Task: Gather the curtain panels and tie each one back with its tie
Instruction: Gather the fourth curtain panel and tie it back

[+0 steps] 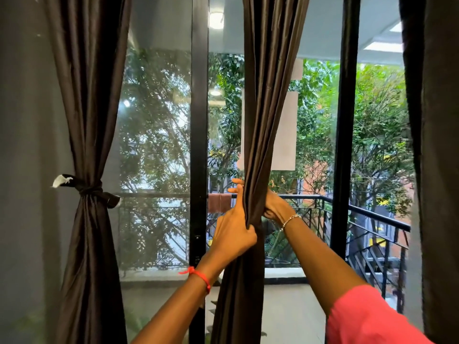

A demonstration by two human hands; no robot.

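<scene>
At the left of the frame a dark brown curtain panel (90, 145) hangs gathered, knotted at mid-height by its tie (87, 188). In the centre, the middle curtain panel (268, 95) is bunched into a narrow column. The left hand (233, 232) clutches its folds from the left; the right hand (274, 207) wraps it from the right. A third panel (437, 145) hangs loose at the right edge.

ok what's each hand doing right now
Left hand: closed, gripping the middle curtain.
Right hand: wrapped around the same curtain from the other side.
</scene>
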